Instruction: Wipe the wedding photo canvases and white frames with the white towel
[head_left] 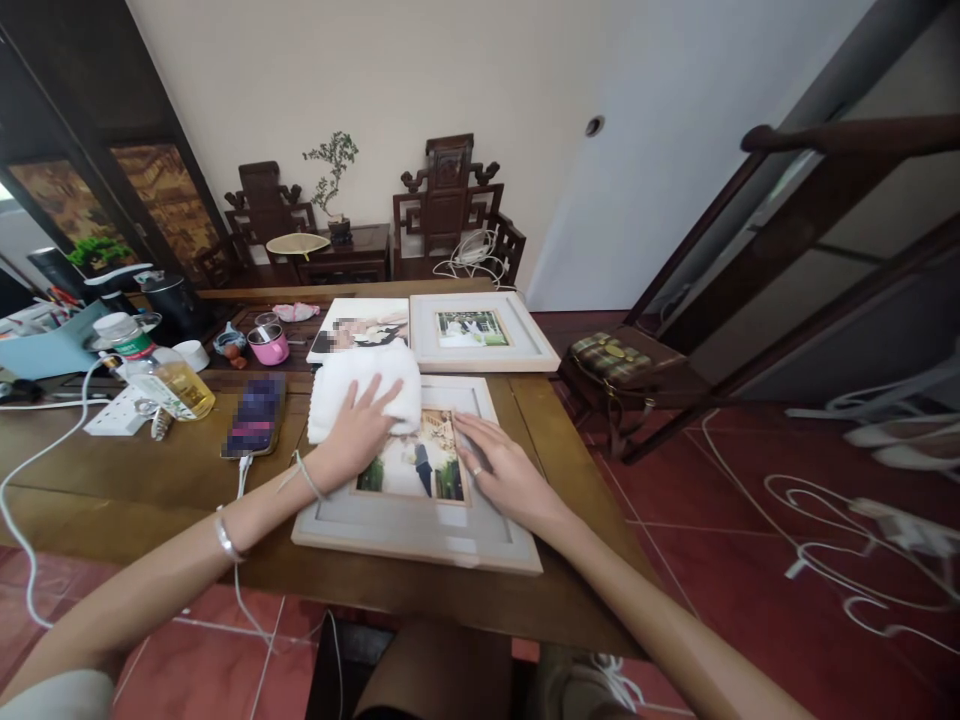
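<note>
A framed photo (431, 548) in a pale wide frame lies flat at the front of the wooden table. Across its upper left part spreads a folded white towel (337, 385). My left hand (364, 425) rests on the towel, fingers spread and flat. On the right side of the same frame lies my right hand (499, 465), its fingers stretched out over the glass and the edge of the picture. Neither hand is closed around anything. The towel and my hands hide part of the photo.
Behind lie a second framed photo (424, 330) and a photo panel (375, 318). To the left are a charging phone (255, 415), a pink cup (268, 345), an oil-coloured bottle (184, 385) and a power strip (120, 415). A chair holding a plaid bag (611, 358) stands right.
</note>
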